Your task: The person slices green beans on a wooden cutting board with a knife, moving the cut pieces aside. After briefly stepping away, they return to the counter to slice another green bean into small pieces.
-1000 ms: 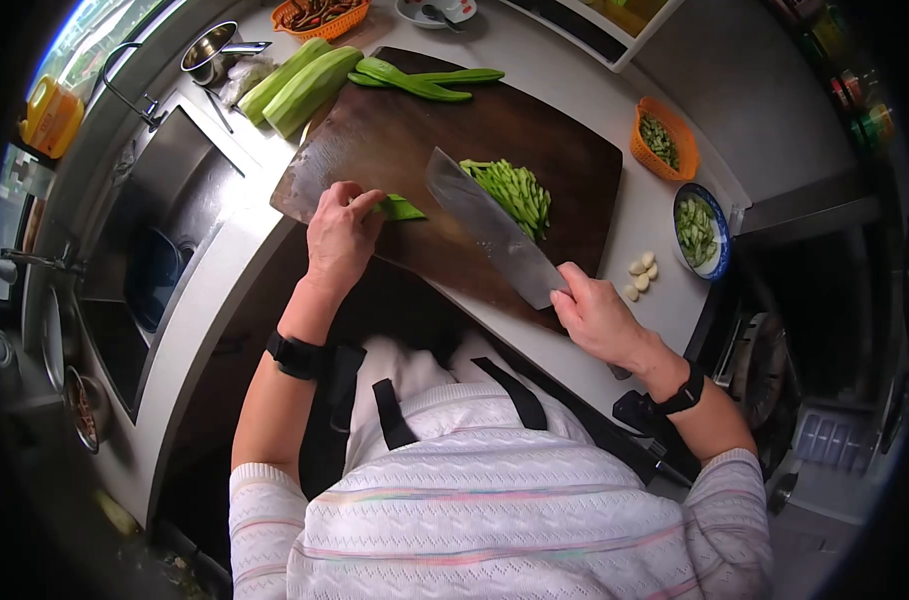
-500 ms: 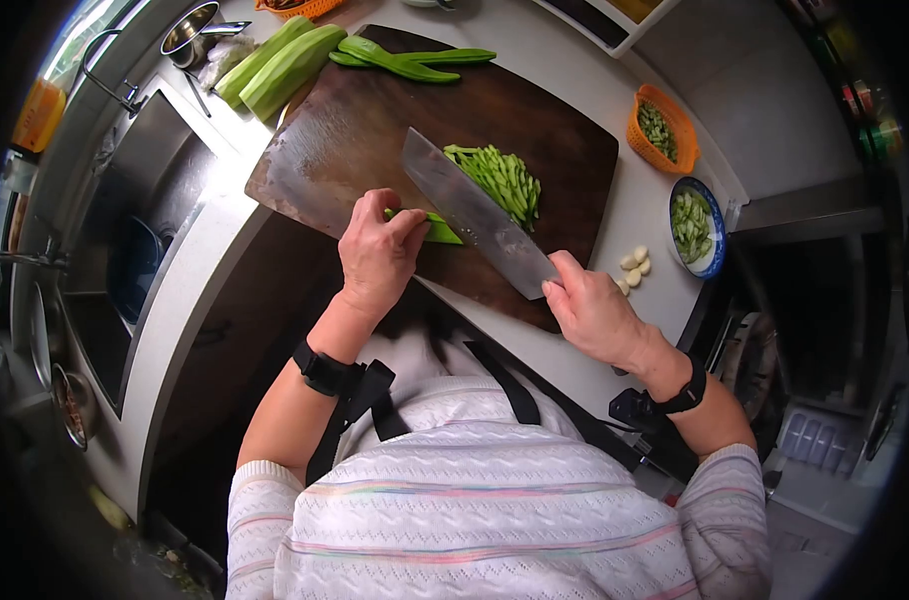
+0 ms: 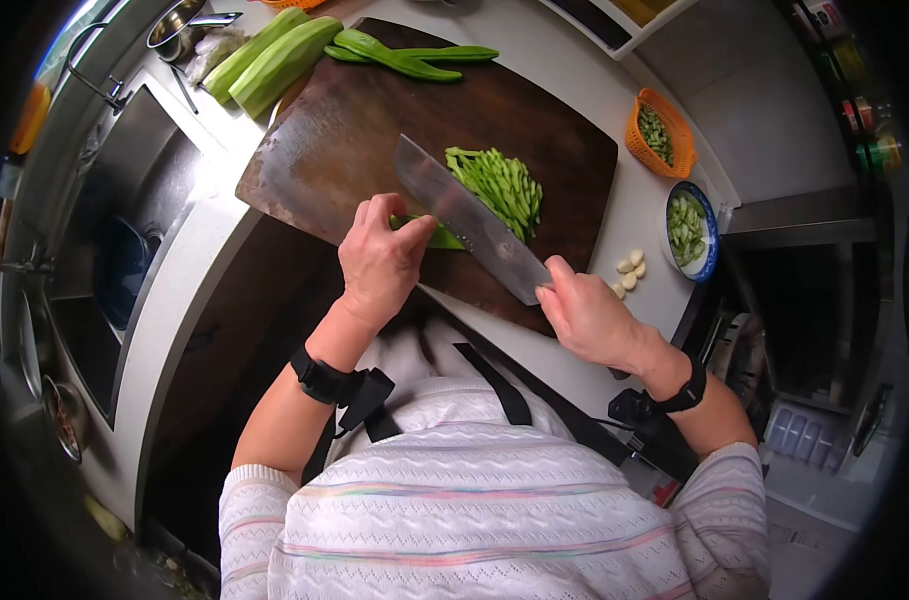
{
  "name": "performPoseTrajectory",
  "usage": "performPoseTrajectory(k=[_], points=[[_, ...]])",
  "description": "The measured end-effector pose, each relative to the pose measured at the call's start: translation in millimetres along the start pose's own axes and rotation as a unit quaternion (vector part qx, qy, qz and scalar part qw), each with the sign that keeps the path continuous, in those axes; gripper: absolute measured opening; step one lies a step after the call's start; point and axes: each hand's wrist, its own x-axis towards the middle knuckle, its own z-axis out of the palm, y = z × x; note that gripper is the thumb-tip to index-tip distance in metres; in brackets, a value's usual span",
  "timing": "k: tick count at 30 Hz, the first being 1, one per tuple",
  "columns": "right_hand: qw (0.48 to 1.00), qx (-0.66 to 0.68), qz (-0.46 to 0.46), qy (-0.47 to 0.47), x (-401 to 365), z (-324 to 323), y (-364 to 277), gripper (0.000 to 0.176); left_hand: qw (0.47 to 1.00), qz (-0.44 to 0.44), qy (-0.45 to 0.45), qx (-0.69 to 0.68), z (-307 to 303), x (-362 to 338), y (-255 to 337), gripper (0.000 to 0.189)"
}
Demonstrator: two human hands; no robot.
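Left hand: fingers bent and nearly closed, pinching the green piece. Piece lies on the near part of the cutting board, one end under the fingers, the rest sticking out rightward to the blade. Right hand: fingers closed round the handle end of the cleaver; blade slants across the board between the left hand and the green strips. Strips sit in a loose heap just beyond the blade. Can't tell if the blade touches the piece or is just above it.

Long green vegetables on the board's far edge, two pale peeled gourds beside them at the far left corner. Garlic cloves on the tabletop, right of the board.

Containers: orange basket holds small green bits; blue-rimmed bowl near it holds pale green slices. Saucepan by the sink; blue basin inside the sink. Metal bowl at far left, contents too dim to name.

Second orange basket cut off at top. Cleaver handle mostly hidden by the right hand; left fingertips partly hide the piece. Left and right edges dark, blurry.
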Motion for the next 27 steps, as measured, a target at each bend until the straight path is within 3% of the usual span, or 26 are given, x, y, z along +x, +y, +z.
performPoseTrajectory(k=[27], points=[[1.000, 0.008, -0.001, 0.010, 17, 17, -3, 0.018, 1.000, 0.014, -0.001, 0.004, 1, 0, 2, 0.019]])
